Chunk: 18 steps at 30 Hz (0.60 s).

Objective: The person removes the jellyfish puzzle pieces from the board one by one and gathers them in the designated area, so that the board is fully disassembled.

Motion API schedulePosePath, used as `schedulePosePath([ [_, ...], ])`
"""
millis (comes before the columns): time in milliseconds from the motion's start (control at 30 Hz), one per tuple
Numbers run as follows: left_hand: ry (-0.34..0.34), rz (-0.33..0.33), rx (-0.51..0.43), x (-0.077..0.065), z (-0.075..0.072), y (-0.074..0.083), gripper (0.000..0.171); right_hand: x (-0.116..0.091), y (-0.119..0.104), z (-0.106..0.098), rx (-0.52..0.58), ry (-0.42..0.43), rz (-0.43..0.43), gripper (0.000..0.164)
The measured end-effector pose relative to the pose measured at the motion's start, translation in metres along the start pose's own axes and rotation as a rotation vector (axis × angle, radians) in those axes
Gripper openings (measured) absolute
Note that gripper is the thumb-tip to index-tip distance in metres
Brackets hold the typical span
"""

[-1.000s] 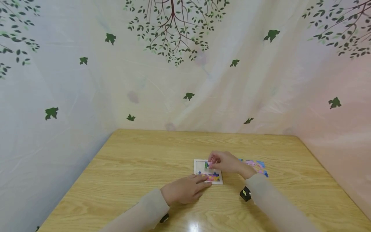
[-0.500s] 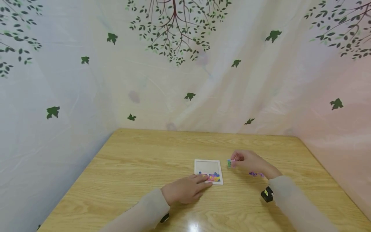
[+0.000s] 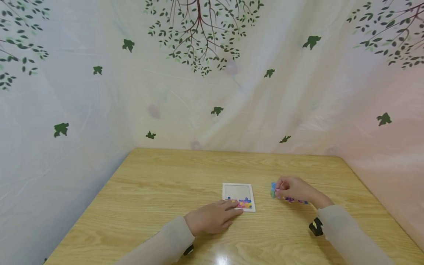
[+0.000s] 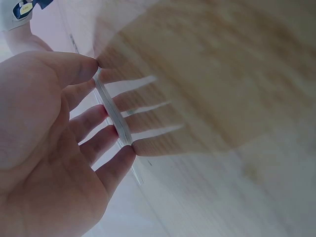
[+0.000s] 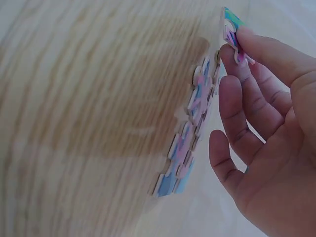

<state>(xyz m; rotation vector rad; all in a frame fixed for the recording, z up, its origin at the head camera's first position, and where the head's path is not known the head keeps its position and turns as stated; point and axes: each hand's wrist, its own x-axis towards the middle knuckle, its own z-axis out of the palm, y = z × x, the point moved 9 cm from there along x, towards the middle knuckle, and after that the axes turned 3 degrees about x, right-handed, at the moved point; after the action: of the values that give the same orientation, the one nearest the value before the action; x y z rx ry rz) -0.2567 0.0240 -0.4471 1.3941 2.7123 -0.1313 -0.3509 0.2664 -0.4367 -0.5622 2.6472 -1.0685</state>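
A white puzzle frame [image 3: 253, 198] lies on the table, with colourful joined jigsaw pieces [image 3: 245, 203] along its near side and a bare beige area beyond them. My left hand [image 3: 212, 218] rests on the frame's near left part, fingers extended; in the left wrist view, the fingertips and thumb of the left hand [image 4: 59, 123] touch the frame's edge [image 4: 113, 111]. To the right, my right hand [image 3: 296, 189] pinches a green and pink jigsaw piece [image 5: 231, 32] between thumb and index finger. The other fingers of the right hand [image 5: 276, 113] are loosely bent.
Several other jigsaw pieces [image 5: 180, 143], pink and blue, lie together on the table under and beside the right hand. The wooden table [image 3: 165, 176] ends at a hanging cloth [image 3: 185, 92] printed with branches and leaves.
My right hand has moved right, from over the frame to beside the loose pieces, carrying the pinched jigsaw piece off the frame. My left hand has stayed on the frame.
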Motion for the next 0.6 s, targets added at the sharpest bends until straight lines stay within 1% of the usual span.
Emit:
schedulePosePath([
  [200, 0.003, 0.001, -0.006, -0.0008, -0.0023, 0.0010, 0.052, -0.0014, 0.0056, 0.0032, -0.031, 0.001, 0.010, 0.015],
  [467, 0.010, 0.005, -0.004, -0.0012, -0.0046, 0.0016, 0.051, -0.0021, 0.0081, 0.0044, -0.012, -0.005, 0.048, 0.014],
  [600, 0.011, 0.018, 0.017, -0.0004, -0.0040, 0.0018, 0.051, -0.0026, 0.0080, 0.0052, -0.014, -0.010, 0.046, 0.014],
])
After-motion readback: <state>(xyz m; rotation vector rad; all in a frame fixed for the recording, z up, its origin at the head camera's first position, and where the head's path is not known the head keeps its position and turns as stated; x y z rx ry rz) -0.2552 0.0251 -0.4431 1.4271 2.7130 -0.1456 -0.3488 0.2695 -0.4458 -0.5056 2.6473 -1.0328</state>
